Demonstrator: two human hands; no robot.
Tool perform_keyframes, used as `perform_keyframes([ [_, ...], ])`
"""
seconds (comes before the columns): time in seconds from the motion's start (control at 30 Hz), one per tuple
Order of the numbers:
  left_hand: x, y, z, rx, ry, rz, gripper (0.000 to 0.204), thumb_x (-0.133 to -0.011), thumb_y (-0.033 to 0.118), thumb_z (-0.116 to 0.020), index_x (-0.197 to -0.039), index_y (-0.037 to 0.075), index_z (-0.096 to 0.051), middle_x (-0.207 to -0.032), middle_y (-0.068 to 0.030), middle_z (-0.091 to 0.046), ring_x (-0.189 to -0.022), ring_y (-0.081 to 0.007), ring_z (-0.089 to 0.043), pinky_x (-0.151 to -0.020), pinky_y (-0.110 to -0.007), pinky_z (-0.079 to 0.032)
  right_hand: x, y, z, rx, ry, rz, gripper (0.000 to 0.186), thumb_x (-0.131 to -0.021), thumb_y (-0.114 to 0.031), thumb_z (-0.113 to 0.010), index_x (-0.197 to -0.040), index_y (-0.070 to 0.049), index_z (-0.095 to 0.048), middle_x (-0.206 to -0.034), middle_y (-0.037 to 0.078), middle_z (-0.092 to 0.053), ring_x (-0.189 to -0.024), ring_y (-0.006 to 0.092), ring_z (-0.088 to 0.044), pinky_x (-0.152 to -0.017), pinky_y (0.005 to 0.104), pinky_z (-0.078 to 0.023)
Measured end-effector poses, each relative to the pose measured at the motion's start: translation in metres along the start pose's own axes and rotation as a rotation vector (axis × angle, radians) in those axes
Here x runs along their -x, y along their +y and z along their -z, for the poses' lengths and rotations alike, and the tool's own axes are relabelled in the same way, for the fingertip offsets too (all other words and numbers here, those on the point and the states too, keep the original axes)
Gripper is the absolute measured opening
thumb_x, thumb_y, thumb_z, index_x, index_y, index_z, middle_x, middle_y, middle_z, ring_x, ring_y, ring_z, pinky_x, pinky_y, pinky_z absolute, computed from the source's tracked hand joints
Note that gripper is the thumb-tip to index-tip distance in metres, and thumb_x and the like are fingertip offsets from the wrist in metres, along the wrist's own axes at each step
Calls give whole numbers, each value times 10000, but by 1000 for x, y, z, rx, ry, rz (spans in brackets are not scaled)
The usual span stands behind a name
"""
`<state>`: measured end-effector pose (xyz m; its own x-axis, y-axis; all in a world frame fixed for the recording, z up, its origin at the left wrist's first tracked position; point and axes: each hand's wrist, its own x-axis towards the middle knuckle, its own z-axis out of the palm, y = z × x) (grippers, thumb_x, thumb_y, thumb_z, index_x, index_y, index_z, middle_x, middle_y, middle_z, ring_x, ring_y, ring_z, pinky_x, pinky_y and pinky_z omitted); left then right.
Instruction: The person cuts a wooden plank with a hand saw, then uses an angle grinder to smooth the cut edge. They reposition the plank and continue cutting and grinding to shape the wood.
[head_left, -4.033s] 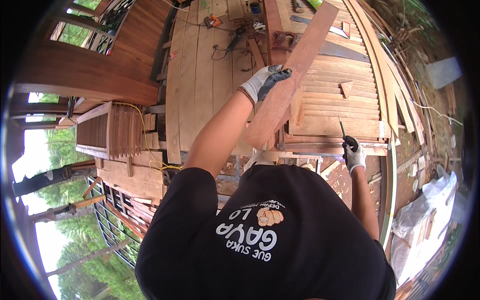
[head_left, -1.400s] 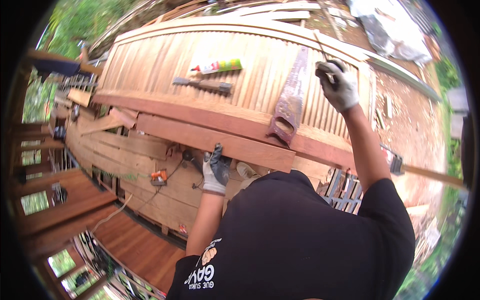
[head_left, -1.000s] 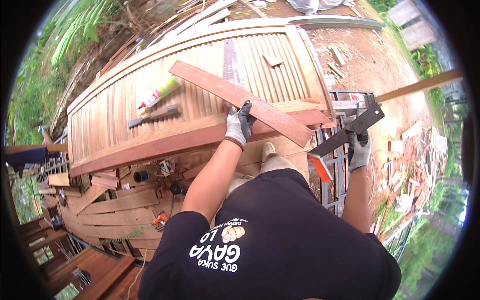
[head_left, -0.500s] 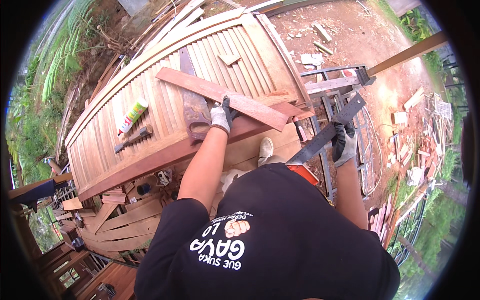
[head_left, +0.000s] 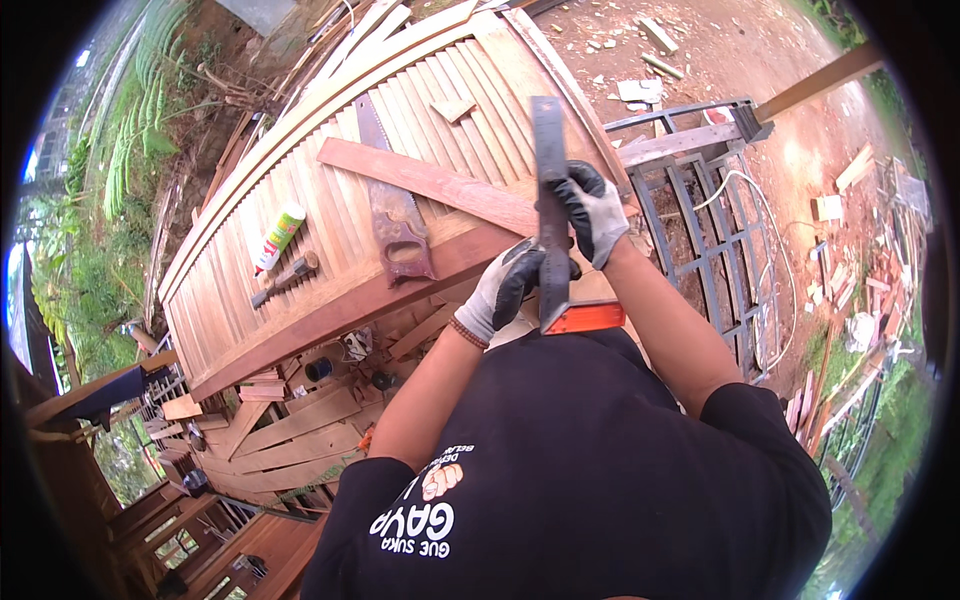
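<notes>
A try square [head_left: 551,190] with a dark metal blade and an orange stock stands upright in front of my chest. My gloved right hand [head_left: 594,214] grips its blade about midway, and lower down the fingers of my gloved left hand [head_left: 507,285] close on it near the stock. Behind the blade, a reddish wooden board [head_left: 425,186] lies slantwise across a louvered wooden panel [head_left: 340,255]. The board's right end is partly hidden by the square and my hands. Under the board rests a handsaw [head_left: 402,240], its handle toward me.
On the panel's left part lie a white and green bottle [head_left: 280,238] and a hammer [head_left: 285,279]. A small triangular wood offcut [head_left: 453,109] sits farther back. To the right stands a dark metal frame [head_left: 705,235]. Wood scraps [head_left: 858,168] litter the ground.
My left hand has let go of the board and taken hold of the square. My right hand has brought the square leftward, turning its blade upright in front of the board's right end.
</notes>
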<state>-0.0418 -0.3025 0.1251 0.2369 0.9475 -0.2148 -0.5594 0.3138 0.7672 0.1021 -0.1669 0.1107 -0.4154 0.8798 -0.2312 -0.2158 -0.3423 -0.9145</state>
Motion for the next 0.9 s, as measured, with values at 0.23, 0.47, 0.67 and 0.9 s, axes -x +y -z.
perform_keyframes([
  [0.23,26,16,7,144,383,-82,437,-1032,268,-563,-1381,15,-491,-933,-133,-677,-830,-193,-680,-762,-360,-591,108,-17,-1,1107,-99,437,608,-849,-433,-780,-1314,-77,-617,-1293,215,-606,-1204,399,-588,-1085,484,-443],
  [0.47,22,-14,26,-487,168,-151,290,-1070,209,-498,-1314,55,-521,-1069,-121,-654,-934,-201,-681,-787,-348,-604,149,3,-17,882,-299,67,570,-876,-348,-733,-1347,-58,-595,-1272,206,-617,-1161,388,-617,-1033,483,-476],
  [0.67,24,7,0,174,349,222,370,-1005,250,-639,-1304,48,-559,-949,-59,-618,-836,-186,-635,-708,-347,-557,165,12,-18,841,-210,374,540,-898,-406,-705,-1309,-64,-634,-1234,185,-655,-1077,372,-664,-961,479,-499],
  [0.9,-32,-1,-1,-363,616,204,603,-956,381,-733,-1372,60,-437,-1051,-105,-628,-834,-149,-663,-666,-252,-545,154,52,-15,833,146,209,385,-901,-312,-715,-1196,-70,-668,-1144,166,-691,-953,348,-708,-872,436,-536],
])
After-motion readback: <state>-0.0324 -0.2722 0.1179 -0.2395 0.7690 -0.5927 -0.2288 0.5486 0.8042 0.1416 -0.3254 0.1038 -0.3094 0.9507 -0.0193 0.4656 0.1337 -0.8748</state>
